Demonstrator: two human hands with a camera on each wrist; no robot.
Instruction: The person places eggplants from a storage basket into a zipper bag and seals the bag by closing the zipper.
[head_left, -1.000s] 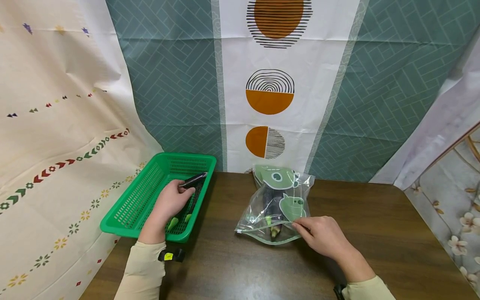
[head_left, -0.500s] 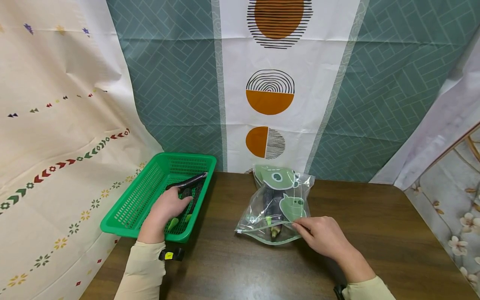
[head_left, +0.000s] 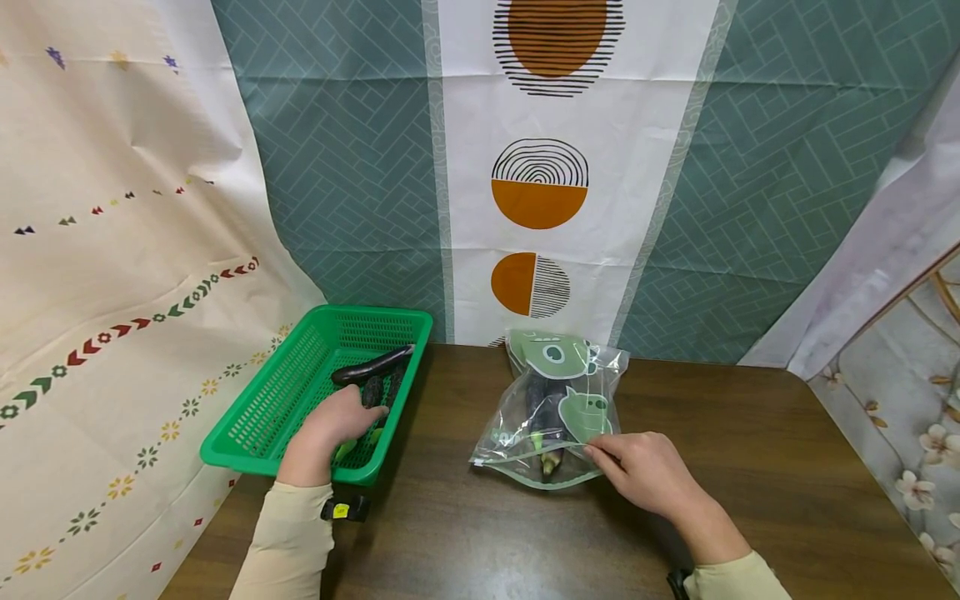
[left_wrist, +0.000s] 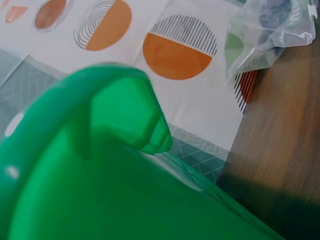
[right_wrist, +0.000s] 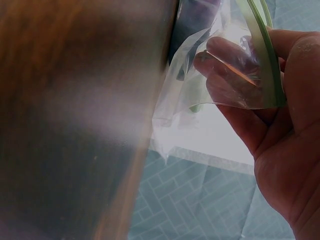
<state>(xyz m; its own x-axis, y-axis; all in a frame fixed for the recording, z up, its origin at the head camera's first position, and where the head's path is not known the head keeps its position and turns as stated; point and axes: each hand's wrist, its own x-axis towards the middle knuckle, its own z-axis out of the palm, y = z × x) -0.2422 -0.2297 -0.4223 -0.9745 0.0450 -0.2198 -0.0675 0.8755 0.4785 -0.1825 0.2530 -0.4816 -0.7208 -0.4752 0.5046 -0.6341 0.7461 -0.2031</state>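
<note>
Inside the green plastic basket [head_left: 247, 462], my left hand [head_left: 337, 421] lies over a dark bumpy vegetable [head_left: 372, 392] with a light green tip. The thumb is on its right side; the other fingertips are hidden, so I cannot tell whether they grip it. A glossy dark eggplant [head_left: 371, 367] rests just beyond that hand. At the right, my right hand [head_left: 652, 471] pinches the open edge of a clear zip bag [head_left: 498, 437] with green animal prints. Two dark vegetables [head_left: 552, 408] lie in the bag, their stem ends towards its mouth. The right wrist view shows fingers [right_wrist: 227, 80] behind the clear film.
Another dark vegetable [head_left: 393, 387] lies along the basket's right wall. Basket and bag stand apart on the brown wooden table [head_left: 450, 533]. A patterned curtain [head_left: 360, 167] hangs at the back, and a cream cloth [head_left: 135, 333] slopes down on the left.
My left hand has let the eggplant go in the basket, then moved slightly towards me and down onto the bumpy vegetable. The right hand and bag stay put.
</note>
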